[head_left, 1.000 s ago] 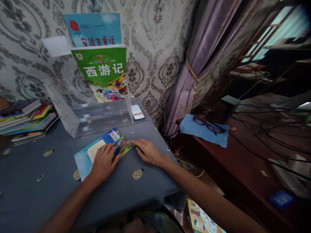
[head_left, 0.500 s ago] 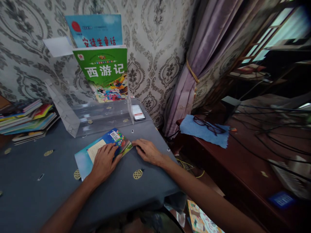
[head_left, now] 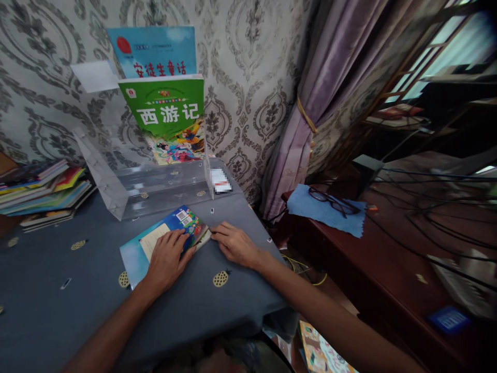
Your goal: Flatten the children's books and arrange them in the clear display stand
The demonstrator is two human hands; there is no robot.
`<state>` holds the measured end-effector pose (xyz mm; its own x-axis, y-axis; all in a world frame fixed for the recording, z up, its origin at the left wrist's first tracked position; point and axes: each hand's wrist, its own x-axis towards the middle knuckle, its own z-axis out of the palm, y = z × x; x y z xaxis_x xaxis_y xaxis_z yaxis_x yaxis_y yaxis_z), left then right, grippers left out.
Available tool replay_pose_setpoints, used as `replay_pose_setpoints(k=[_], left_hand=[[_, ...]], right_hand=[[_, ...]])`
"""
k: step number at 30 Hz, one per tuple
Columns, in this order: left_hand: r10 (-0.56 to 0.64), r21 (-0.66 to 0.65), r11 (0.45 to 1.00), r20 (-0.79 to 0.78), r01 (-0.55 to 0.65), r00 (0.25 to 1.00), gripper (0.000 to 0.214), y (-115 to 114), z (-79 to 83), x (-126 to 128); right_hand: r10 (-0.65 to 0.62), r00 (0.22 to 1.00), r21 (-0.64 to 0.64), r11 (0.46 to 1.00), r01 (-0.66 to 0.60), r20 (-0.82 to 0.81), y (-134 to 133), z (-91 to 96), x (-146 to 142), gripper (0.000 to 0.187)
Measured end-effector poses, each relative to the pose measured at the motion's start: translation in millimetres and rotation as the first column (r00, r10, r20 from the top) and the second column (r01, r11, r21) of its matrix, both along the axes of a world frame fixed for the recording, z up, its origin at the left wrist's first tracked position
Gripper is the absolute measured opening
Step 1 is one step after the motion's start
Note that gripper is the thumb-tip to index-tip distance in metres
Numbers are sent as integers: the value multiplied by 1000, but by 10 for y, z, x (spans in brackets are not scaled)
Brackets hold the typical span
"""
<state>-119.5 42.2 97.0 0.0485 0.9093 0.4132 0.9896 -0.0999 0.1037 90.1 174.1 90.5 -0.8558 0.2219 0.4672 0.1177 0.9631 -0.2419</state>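
A blue picture book (head_left: 134,263) lies on the table, its back cover with barcodes facing up. My left hand (head_left: 170,259) rests flat on the cover with its fingers stretched out. At the book's right corner is my right hand (head_left: 235,244), its fingers curled and drawn together at the edge of the pages. Behind the book stands a clear acrylic rack (head_left: 116,199). Upright in it are a green book (head_left: 166,114) and, behind that one, a light blue book (head_left: 155,49).
A pile of books (head_left: 50,191) lies at the left. To the right, a dark red desk (head_left: 373,269) holds eyeglasses (head_left: 334,201), a blue cloth (head_left: 310,215) and tangled cables. A purple curtain (head_left: 306,93) hangs by the wall. Another book (head_left: 322,347) lies low beside the table.
The page edges at the book's right corner look less fanned and more even. My right hand's fingers have shifted slightly at that corner, while my left hand stays in place.
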Motion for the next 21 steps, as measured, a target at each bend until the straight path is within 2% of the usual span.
replay_pose_setpoints(k=[4,10,16,21], left_hand=[[-4,3,1000,8,4,1000,35,-2,-5,1],[-8,-3,1000,33,8,999,34,-6,-3,1],[-11,-6,1000,19,11,1000,34,-4,2,-2],[-13,-4,1000,22,13,1000,35,-1,1,-8]], right_hand=[[13,999,26,1000,-14,47,-23,15,0,27],[-68,986,55,997,61,152,-43,59,9,28],[-65,984,109,993,48,167,-57,104,11,44],[-58,983,79,996,45,174,-52,99,15,39]])
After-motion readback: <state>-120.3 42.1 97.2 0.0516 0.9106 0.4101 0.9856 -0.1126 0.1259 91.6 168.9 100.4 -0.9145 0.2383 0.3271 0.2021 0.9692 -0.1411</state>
